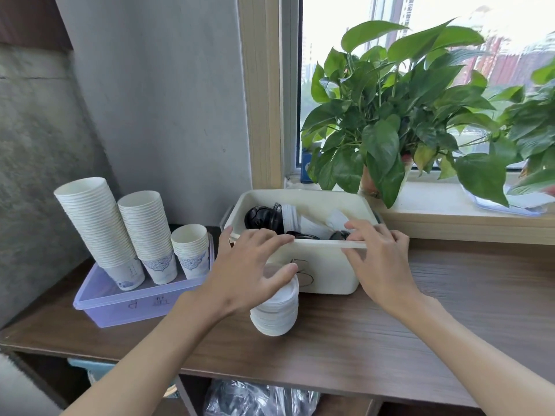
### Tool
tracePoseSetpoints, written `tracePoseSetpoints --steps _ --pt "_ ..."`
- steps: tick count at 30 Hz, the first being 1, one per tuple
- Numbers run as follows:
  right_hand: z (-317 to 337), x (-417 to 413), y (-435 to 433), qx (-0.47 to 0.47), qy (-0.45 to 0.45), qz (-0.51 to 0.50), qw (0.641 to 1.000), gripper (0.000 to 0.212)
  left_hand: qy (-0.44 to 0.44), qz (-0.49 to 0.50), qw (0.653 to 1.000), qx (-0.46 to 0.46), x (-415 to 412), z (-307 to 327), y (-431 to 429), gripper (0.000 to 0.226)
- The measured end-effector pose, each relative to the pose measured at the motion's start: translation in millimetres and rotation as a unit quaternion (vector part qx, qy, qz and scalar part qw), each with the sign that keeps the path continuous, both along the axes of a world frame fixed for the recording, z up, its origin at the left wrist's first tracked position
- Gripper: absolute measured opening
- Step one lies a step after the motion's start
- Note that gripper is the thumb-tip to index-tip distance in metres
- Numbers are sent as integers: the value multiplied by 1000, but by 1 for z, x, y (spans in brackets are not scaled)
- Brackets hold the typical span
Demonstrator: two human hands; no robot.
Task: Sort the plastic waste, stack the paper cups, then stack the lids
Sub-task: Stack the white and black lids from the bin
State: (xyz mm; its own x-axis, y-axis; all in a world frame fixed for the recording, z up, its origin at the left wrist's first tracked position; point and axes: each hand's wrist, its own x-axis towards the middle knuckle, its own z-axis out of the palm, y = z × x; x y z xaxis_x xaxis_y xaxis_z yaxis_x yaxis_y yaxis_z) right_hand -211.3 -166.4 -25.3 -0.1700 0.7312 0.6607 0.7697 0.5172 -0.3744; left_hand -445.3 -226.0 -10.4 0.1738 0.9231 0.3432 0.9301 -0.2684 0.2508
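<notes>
My left hand (249,265) lies open-fingered on the front rim of the cream bin (330,265); my right hand (381,259) pinches that rim. Black lids (262,217) lie inside. One stack of white lids (276,316) stands on the desk (345,340) beneath my left hand, against the bin's front. Three paper-cup stacks (144,229) stand in the lilac tray (120,307) alongside.

One cam, head-worn, wide-angle; straight lines bow twd edges. Looks fwd & down at the counter (450,310) from close up, bin (330,265) mid-frame, both forearms in from btm edge. Top of frame reaches wall (165,100) & window (345,25).
</notes>
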Motion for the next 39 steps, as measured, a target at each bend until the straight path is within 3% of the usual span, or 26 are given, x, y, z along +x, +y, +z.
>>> tracePoseSetpoints --steps 9,13,17,22,27,32,37,39 --pt "26 6 -3 -24 -23 80 996 33 -49 -26 998 -5 3 16 6 64" --pt "50 -6 22 -132 -30 116 984 33 -54 -15 998 -9 2 34 35 57" --pt "53 -19 60 -210 -87 94 969 38 -8 -18 1000 -18 -5 48 77 39" --pt "43 -25 88 -278 -178 78 941 29 63 -39 994 -84 -6 56 126 48" --pt "40 -28 101 -250 -247 79 933 12 124 -77 980 -136 -4 52 154 55" --pt "42 -35 99 -201 -293 70 932 15 205 -73 963 -157 -7 38 170 58" --pt "38 -36 101 -191 -271 70 941 11 145 -65 977 -144 -9 34 172 55" --pt "38 -34 101 -187 -245 75 948 22 91 -68 985 -133 -10 41 166 52"
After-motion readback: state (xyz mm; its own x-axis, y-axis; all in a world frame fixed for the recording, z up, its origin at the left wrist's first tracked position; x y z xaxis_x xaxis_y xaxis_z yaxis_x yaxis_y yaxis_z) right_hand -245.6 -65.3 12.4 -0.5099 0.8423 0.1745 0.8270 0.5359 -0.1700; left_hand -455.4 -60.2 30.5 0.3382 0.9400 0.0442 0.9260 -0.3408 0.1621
